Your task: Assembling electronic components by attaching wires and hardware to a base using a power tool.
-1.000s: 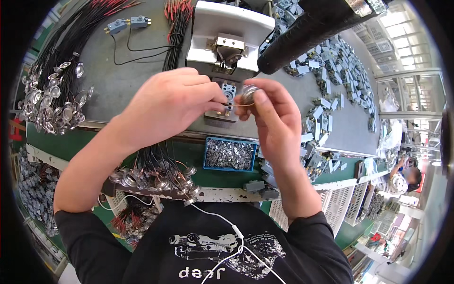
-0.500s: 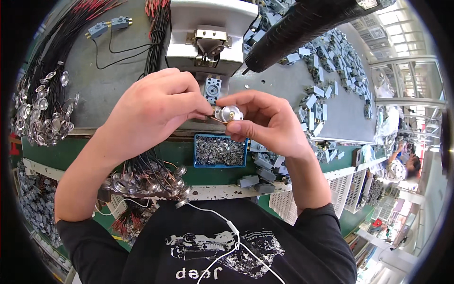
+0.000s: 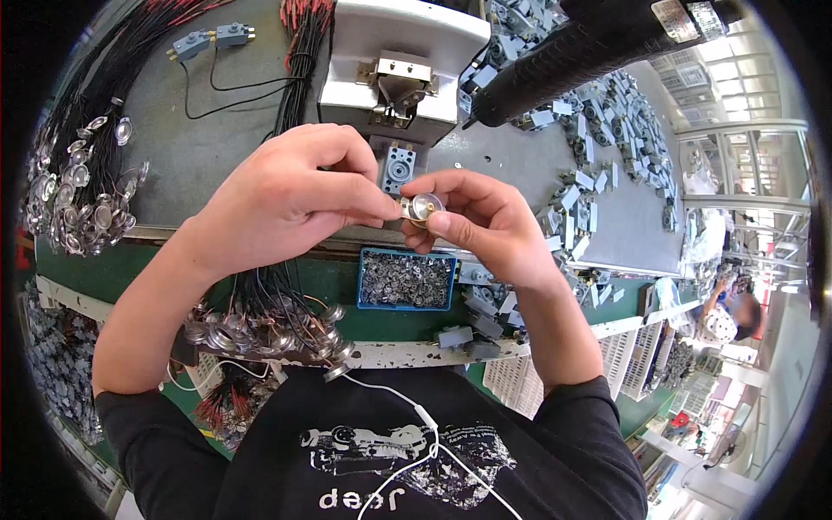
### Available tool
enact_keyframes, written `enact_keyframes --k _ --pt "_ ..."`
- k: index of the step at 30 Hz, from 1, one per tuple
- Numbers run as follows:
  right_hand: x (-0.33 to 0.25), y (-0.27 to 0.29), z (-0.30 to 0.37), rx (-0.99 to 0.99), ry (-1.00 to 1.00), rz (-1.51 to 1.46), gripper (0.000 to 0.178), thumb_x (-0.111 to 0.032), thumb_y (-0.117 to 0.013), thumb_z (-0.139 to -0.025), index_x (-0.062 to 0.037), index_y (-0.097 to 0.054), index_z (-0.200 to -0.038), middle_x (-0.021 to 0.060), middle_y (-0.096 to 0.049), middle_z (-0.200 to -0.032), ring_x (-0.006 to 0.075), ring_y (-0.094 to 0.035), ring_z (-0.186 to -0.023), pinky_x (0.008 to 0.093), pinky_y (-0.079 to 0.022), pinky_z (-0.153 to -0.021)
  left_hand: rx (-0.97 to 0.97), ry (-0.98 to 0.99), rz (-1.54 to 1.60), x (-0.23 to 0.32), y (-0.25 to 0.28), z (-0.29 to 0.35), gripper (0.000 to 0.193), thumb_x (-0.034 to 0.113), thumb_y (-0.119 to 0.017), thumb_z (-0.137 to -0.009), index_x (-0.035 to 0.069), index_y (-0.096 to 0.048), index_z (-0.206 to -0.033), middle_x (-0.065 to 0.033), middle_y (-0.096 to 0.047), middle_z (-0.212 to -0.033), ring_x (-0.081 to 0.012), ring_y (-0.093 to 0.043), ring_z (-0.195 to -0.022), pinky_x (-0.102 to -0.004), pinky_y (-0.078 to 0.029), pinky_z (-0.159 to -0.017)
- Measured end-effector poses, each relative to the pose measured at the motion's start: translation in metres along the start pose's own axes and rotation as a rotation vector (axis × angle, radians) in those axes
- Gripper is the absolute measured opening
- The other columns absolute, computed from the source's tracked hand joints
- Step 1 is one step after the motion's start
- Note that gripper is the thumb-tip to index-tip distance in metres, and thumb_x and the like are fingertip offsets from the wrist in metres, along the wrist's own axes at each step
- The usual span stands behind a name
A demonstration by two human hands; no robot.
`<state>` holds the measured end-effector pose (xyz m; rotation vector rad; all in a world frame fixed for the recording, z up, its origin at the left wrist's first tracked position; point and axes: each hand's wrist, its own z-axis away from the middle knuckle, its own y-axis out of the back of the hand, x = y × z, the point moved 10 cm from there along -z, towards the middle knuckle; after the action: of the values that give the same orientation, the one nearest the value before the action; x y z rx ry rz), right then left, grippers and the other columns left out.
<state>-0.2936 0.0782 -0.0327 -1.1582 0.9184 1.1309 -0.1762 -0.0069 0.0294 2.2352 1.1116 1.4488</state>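
Both my hands meet over the near edge of the bench. My right hand pinches a round silver metal disc with a brass-coloured centre between thumb and fingers. Closed at the disc's left side, the fingertips of my left hand grip its edge where a small metal tab shows; they partly hide it. Just beyond the fingers, a grey switch housing with a round recess lies in front of a silver machine. Below the hands sits a blue tray full of small metal pieces.
Black wires with metal discs hang at the left; more wired discs lie at the near edge. Two wired grey switches rest far left. A black power screwdriver reaches in at upper right, above piled grey housings.
The disc has tilted slightly between my fingers, and the right thumb now lies over its near right edge. The whole view has shifted a little. Both hands keep their hold.
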Motion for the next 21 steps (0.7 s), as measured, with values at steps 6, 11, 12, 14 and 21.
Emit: enact_keyframes --k 6,11,12,14,21 --pt "0.008 -0.021 -0.037 -0.516 -0.215 0.111 0.032 -0.006 -0.066 -0.101 0.0048 -0.056 -0.129 0.0114 -0.071 -0.107 0.0164 -0.071 -0.095 0.0312 -0.059 -0.088 -0.194 -0.21 -0.066 0.012 -0.019 0.008 0.024 0.007 -0.082 -0.071 0.018 -0.077 -0.092 0.0047 -0.063 -0.087 -0.0192 -0.061 -0.082 -0.0351 -0.044 -0.074" --pt "0.003 -0.027 -0.042 -0.586 -0.249 0.154 0.031 -0.004 -0.065 -0.101 0.0047 -0.054 -0.129 0.0111 -0.07 -0.108 0.0164 -0.071 -0.096 0.0311 -0.059 -0.088 -0.134 -0.091 -0.118 0.004 -0.02 0.011 0.023 0.009 -0.083 -0.074 0.012 -0.07 -0.092 -0.0001 -0.064 -0.087 -0.0215 -0.063 -0.083 -0.0361 -0.046 -0.075" --pt "-0.001 -0.024 -0.041 -0.532 -0.224 0.169 0.031 -0.004 -0.065 -0.101 0.005 -0.054 -0.129 0.0115 -0.07 -0.108 0.0171 -0.071 -0.096 0.0316 -0.059 -0.088 -0.132 -0.086 -0.116 0.007 -0.02 0.013 0.023 0.009 -0.083 -0.074 0.012 -0.07 -0.092 -0.0001 -0.064 -0.087 -0.0215 -0.063 -0.083 -0.0361 -0.046 -0.075" --pt "-0.003 -0.016 -0.032 -0.448 -0.152 0.165 0.032 -0.002 -0.065 -0.1 0.0052 -0.054 -0.129 0.0126 -0.071 -0.108 0.018 -0.071 -0.097 0.0324 -0.059 -0.087 -0.031 -0.065 -0.202 0.014 -0.009 0.01 0.024 0.004 -0.082 -0.074 0.009 -0.069 -0.094 -0.003 -0.064 -0.085 -0.0238 -0.064 -0.084 -0.0367 -0.048 -0.073" --pt "0.005 -0.001 -0.002 -0.029 0.028 -0.035 0.033 0.001 -0.068 -0.097 0.0056 -0.057 -0.128 0.0175 -0.073 -0.107 0.0221 -0.074 -0.095 0.0336 -0.062 -0.083 0.054 0.067 -0.14 0.003 -0.006 0.012 0.019 0.005 -0.078 -0.081 0.01 -0.071 -0.097 -0.004 -0.062 -0.086 -0.0255 -0.063 -0.079 -0.0384 -0.049 -0.07"
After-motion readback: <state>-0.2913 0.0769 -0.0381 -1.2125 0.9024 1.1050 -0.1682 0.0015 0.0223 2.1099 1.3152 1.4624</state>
